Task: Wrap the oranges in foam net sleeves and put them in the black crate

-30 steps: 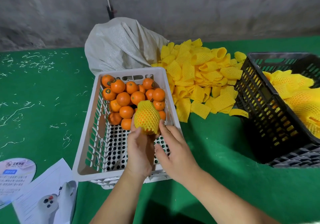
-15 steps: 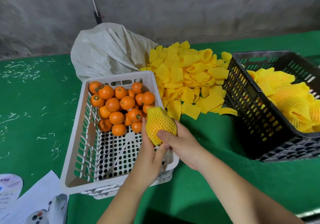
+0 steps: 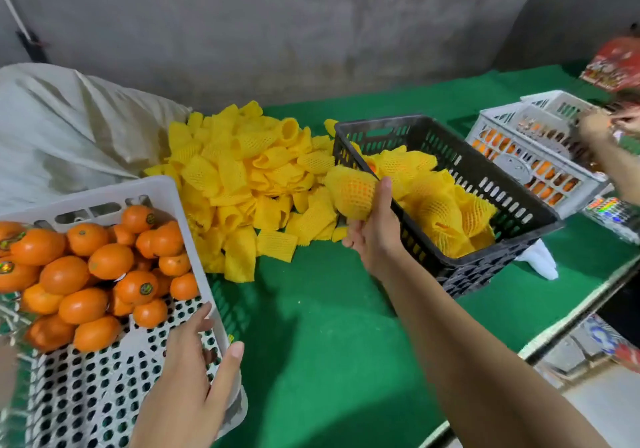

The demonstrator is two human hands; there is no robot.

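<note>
My right hand (image 3: 375, 236) holds an orange wrapped in a yellow foam net sleeve (image 3: 351, 191) just over the near-left rim of the black crate (image 3: 502, 184), which holds several wrapped oranges (image 3: 446, 205). My left hand (image 3: 194, 371) rests open on the right rim of the white crate (image 3: 162, 188), thumb outside, fingers inside on its perforated floor. Bare oranges (image 3: 90, 274) fill the far half of that crate. A pile of empty yellow sleeves (image 3: 249, 177) lies on the green table between the two crates.
A grey-white sack (image 3: 69, 129) sits behind the white crate. To the far right, another person's hands (image 3: 602, 125) work over two more white crates (image 3: 526, 157) of oranges. A white cloth (image 3: 538, 260) lies under the black crate's corner. The table edge (image 3: 568, 323) runs along the right.
My right hand has carried the wrapped orange away from the white crate to the black crate's rim. My left hand let go of it and dropped onto the white crate's rim. The view swung right.
</note>
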